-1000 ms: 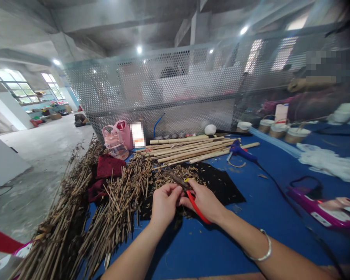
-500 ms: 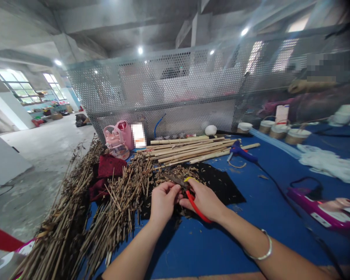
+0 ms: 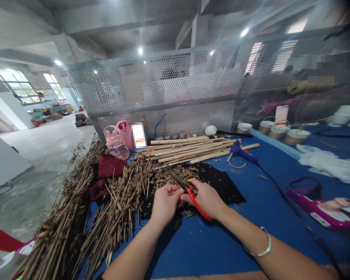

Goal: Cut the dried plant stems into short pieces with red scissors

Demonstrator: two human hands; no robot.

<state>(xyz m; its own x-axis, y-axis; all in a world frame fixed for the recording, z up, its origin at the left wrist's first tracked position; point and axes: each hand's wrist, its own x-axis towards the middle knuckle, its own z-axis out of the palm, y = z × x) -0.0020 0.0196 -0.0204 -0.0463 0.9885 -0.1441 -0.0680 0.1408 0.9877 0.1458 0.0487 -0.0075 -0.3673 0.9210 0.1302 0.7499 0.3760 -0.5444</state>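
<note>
My right hand (image 3: 205, 196) is closed around scissors (image 3: 195, 200) with red and yellow handles, their dark blades pointing to the upper left. Close beside it, my left hand (image 3: 167, 200) is pinched, thumb against fingers; what it holds, if anything, is hidden. The fingertips of both hands nearly meet. Beneath and beyond them, a heap of dry brown plant clippings (image 3: 160, 177) lies on a black cloth (image 3: 224, 184). Left of my left hand is a bundle of dried stalks (image 3: 119, 208) with brown heads.
More dried stalks (image 3: 55, 229) lie at the far left. Pale sticks (image 3: 186, 149) lie behind the cloth, beside a blue glue gun (image 3: 242, 152) with a trailing cord. A purple device (image 3: 317, 208) sits at right. Pink bottles (image 3: 124, 136) stand before a perforated metal screen (image 3: 192, 97).
The scissors and my right hand have shifted slightly right and down, and the blades look closer together. My left hand has moved slightly right, still pinched.
</note>
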